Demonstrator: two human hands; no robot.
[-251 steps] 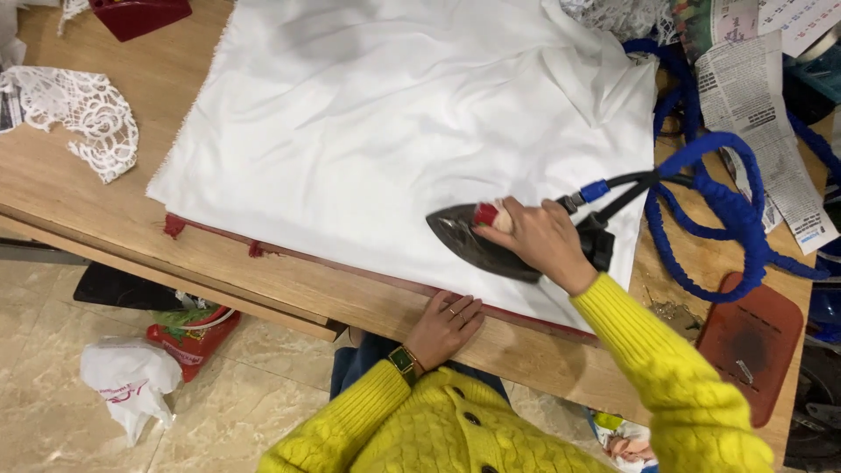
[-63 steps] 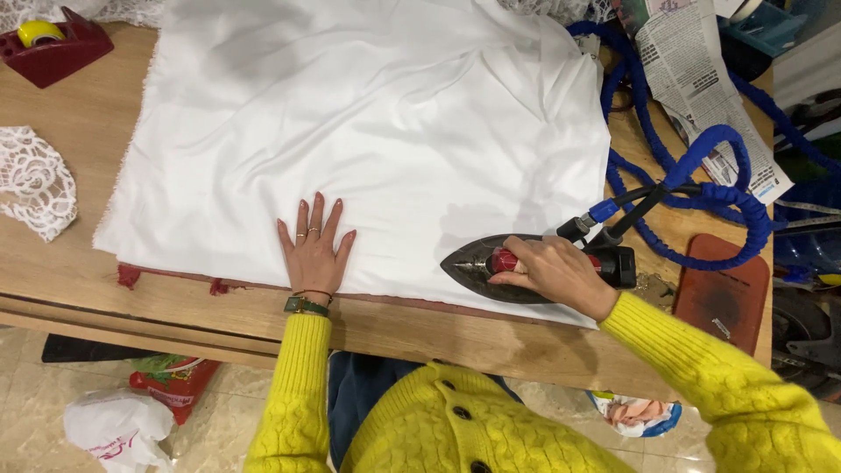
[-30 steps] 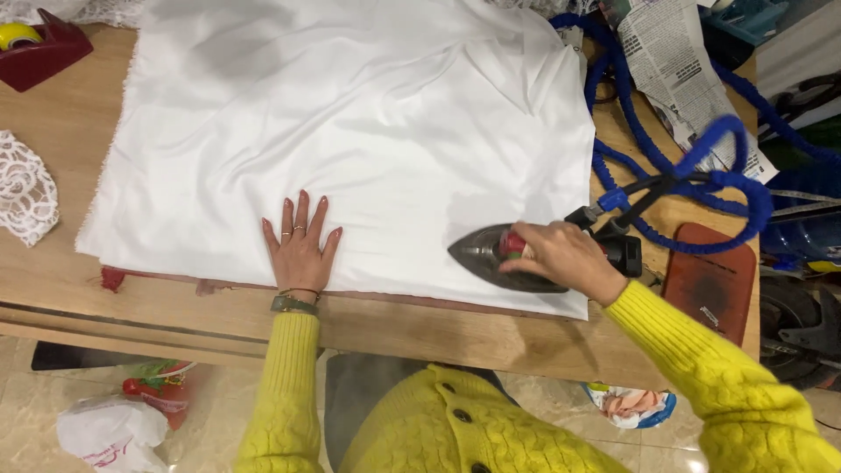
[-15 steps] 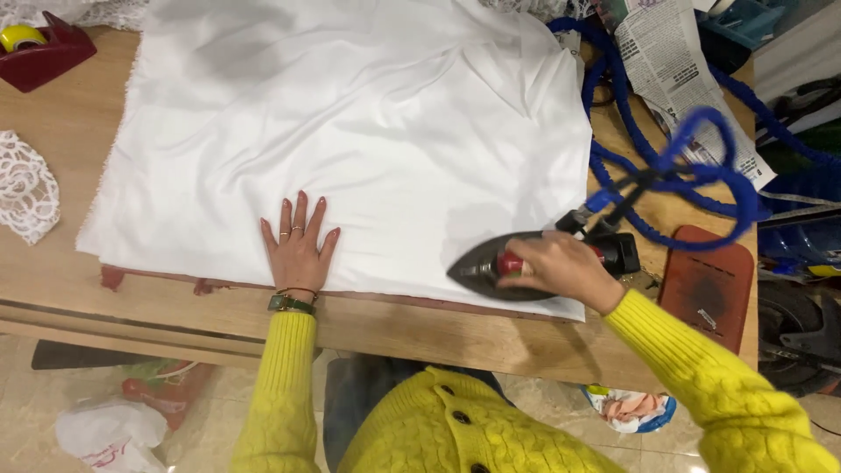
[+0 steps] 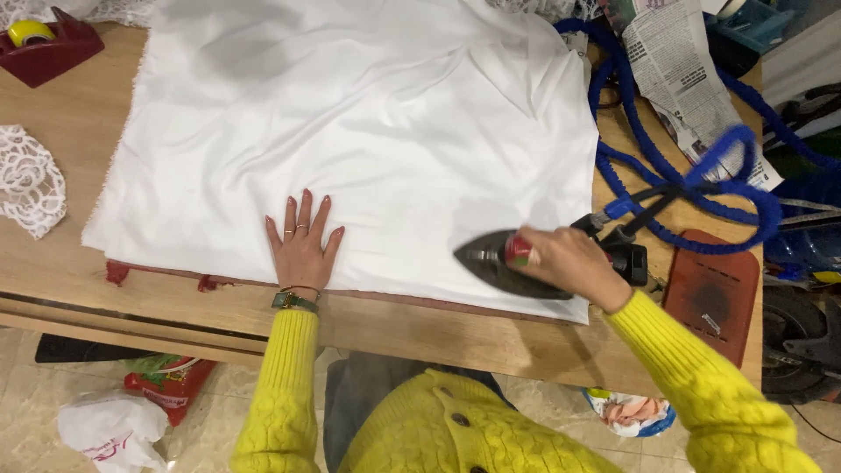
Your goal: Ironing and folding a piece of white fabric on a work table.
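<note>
My right hand is closed on the iron, which has crept rightward to the near right corner of the white cloth since a second ago; left hand stays flat, fingers spread, pinning the near edge; that edge is nearly pressed through.

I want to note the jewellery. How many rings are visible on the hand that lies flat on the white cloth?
2. Both are on the left hand, which lies flat on the white cloth: one on each of two neighbouring fingers, near the middle of the hand. Others may be hidden; the picture is small.
</note>
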